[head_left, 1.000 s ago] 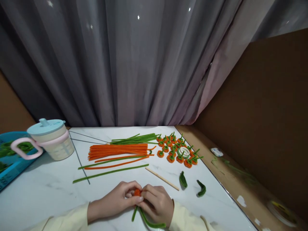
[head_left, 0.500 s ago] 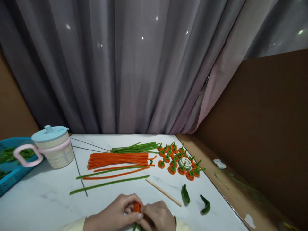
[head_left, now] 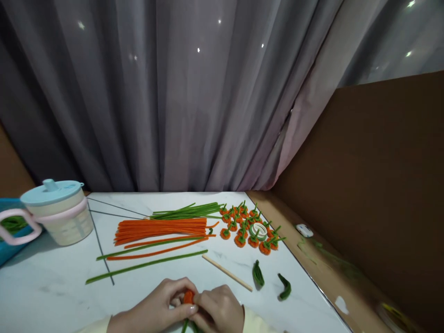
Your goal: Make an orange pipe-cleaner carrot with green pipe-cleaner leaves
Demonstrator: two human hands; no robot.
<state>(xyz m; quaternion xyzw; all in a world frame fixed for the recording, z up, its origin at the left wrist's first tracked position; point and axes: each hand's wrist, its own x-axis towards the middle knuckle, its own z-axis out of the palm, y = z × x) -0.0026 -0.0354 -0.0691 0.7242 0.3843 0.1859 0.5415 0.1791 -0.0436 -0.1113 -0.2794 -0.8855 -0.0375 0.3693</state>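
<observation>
Over the worktop (head_left: 58, 296), the left grip (head_left: 163, 303) and right grip (head_left: 222, 306) are pinching an orange piece (head_left: 188, 296), both closed.

A small, rounded orange piece (head_left: 188, 297) is held at the scene's near middle, partly hidden. Green strips (head_left: 185, 326) show just nearer, running out of view.

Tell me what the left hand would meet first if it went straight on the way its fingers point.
Most likely the right hand, right beside the orange piece in the left hand; whether the hands already touch is unclear.
</observation>
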